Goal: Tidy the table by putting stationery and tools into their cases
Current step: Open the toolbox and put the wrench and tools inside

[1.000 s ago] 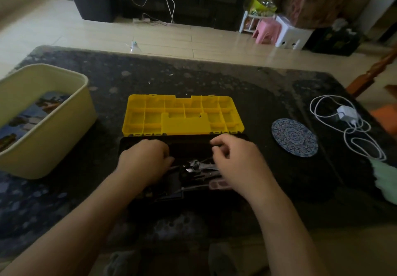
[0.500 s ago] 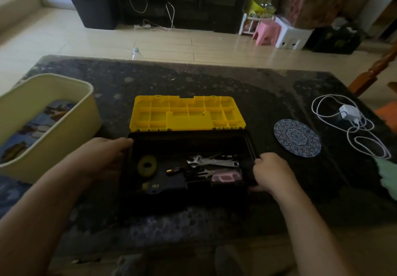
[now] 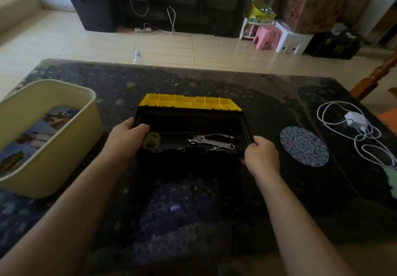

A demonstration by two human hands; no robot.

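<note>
I find the black toolbox (image 3: 189, 110) open between my two hands, its yellow compartment lid (image 3: 190, 102) folded back on the far side, away from both. My left hand (image 3: 126, 140) grips the box's left wall, thumb hooked over the rim into the interior and fingers curled round the outside. My right hand (image 3: 261, 157) grips the near right corner, fingers wrapped over the rim's edge. I cannot tell whether the box rests flat on the desk (image 3: 214, 82) or is raised off it.

Inside the box, a silver wrench (image 3: 211, 142) lies toward my right hand, among other small metal pieces too dim to identify. A yellowish round item (image 3: 151, 141) sits just beside my left thumb.

Beyond my right hand, on the outer side, a patterned round coaster (image 3: 304, 145) lies flat on the desk, near but apart from the box. Farther out that way is a white charger with its coiled cable (image 3: 354, 120). Outward of my left hand stands a cream tub (image 3: 71, 157), with a printed picture lying in its bottom.
</note>
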